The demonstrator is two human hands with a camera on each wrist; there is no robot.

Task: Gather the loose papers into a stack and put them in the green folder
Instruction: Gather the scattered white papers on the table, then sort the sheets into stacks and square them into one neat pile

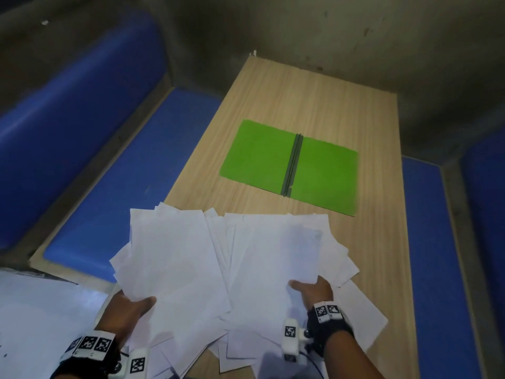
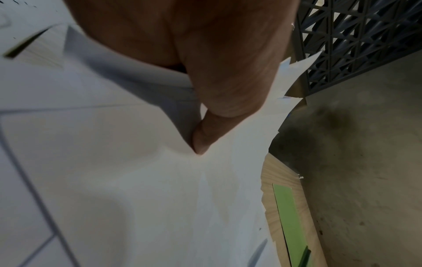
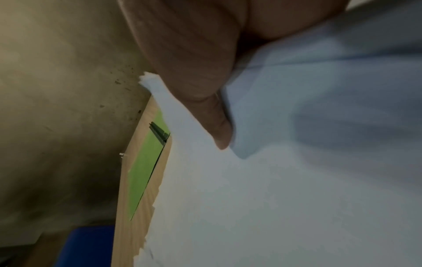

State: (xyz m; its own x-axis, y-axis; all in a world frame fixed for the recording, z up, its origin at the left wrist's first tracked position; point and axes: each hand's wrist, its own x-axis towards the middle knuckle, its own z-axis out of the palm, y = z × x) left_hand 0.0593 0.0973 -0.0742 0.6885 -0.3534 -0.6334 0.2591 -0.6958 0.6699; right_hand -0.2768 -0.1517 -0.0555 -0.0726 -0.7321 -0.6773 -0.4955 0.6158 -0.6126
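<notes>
Head view: left hand (image 1: pixel 131 307) and right hand (image 1: pixel 314 292) are each gripping the loose papers (image 1: pixel 218 263), thumbs on top, above the near end of the table (image 1: pixel 273 94). Green folder (image 1: pixel 259 154) is lying open beyond them.

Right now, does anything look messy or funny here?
Yes. The papers are a messy fan, not a neat stack: corners stick out every way, and some lie loose on the table. The left hand and right hand each grip a bunch. The folder lies open and flat.
</notes>
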